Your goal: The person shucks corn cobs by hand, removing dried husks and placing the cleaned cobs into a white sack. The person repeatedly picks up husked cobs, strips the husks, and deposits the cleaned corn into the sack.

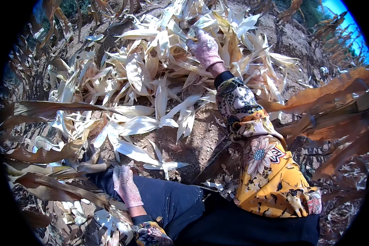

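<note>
My right hand (204, 49), in a dusty pink glove, reaches out to the far part of a heap of dry, pale corn husks (138, 72). Its fingertips are among the husks, and whether they grip one is not plain. My left hand (125, 186), gloved the same way, rests on my dark trouser leg (169, 193) with its fingers extended and nothing visible in it. Loose husks (138, 150) lie on the soil between my leg and the heap.
Long, dry corn leaves (49, 107) jut in from the left. Broad brown leaves and a stalk (335, 120) slant in from the right, close to my sleeve. Bare soil (200, 132) shows before the heap. Standing dry plants (338, 33) border the far right.
</note>
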A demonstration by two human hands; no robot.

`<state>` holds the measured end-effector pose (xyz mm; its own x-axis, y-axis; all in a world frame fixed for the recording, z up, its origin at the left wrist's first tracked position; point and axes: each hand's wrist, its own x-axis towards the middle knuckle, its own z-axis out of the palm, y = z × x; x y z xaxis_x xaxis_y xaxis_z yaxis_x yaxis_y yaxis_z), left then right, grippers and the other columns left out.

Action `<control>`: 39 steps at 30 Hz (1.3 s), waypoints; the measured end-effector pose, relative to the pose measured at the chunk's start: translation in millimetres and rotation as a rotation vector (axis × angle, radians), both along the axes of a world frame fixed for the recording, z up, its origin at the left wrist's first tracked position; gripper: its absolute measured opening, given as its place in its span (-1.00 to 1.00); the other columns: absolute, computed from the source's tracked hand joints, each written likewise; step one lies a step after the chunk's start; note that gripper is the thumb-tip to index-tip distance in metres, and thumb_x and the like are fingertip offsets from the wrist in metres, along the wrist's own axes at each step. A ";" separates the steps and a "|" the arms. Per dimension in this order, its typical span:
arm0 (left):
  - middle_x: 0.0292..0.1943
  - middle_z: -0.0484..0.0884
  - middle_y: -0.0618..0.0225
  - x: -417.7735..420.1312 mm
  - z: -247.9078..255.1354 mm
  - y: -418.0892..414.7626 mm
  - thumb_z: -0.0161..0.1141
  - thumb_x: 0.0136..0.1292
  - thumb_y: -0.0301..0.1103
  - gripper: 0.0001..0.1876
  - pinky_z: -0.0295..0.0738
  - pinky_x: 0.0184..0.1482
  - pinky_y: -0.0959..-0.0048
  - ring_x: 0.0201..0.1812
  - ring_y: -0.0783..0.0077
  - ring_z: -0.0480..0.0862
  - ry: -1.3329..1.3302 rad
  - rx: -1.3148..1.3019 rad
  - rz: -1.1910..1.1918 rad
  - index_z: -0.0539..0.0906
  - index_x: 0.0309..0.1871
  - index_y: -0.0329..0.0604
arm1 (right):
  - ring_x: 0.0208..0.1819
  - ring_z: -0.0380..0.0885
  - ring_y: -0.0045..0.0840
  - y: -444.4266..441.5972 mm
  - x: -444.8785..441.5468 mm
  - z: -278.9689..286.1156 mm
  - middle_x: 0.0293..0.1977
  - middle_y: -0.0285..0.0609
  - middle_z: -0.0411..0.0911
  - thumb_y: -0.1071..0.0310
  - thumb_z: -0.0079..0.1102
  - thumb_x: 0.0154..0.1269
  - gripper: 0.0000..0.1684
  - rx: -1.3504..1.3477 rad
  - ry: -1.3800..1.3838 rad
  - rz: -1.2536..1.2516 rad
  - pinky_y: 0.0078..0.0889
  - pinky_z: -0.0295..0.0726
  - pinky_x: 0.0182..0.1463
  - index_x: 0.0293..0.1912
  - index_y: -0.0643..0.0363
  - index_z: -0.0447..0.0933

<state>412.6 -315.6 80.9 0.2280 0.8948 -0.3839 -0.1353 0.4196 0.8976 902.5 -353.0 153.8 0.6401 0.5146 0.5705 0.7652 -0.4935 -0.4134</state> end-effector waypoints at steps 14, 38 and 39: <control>-0.02 0.57 0.15 -6.7 -15.5 -3.3 0.15 0.26 -0.46 -0.53 0.50 0.07 0.36 -0.03 0.30 0.62 -0.026 -0.038 -0.037 0.35 0.24 -0.25 | 0.06 0.52 -0.12 107.7 -121.5 -165.1 0.04 0.14 0.50 0.10 0.15 0.21 -0.40 -0.656 0.787 0.557 -0.16 0.49 0.11 0.15 0.24 0.36; -0.06 0.60 0.12 -4.0 -29.1 -4.6 0.09 0.30 -0.45 -0.65 0.59 -0.05 0.42 -0.11 0.30 0.64 -0.051 -0.044 -0.044 0.46 0.16 -0.27 | 0.08 0.53 -0.14 -155.8 110.5 -163.1 0.03 0.08 0.53 0.23 -0.01 0.30 -0.56 -0.542 0.626 -0.688 -0.13 0.49 0.16 0.14 0.10 0.46; -0.06 0.61 0.11 -0.3 -21.6 -6.6 0.09 0.31 -0.44 -0.66 0.59 -0.05 0.44 -0.11 0.33 0.64 -0.008 -0.019 -0.027 0.47 0.14 -0.26 | -0.01 0.57 -0.11 -167.6 87.0 -179.5 -0.06 0.03 0.59 0.20 -0.09 0.32 -0.63 -0.573 0.512 -0.704 -0.13 0.54 0.10 -0.01 0.07 0.60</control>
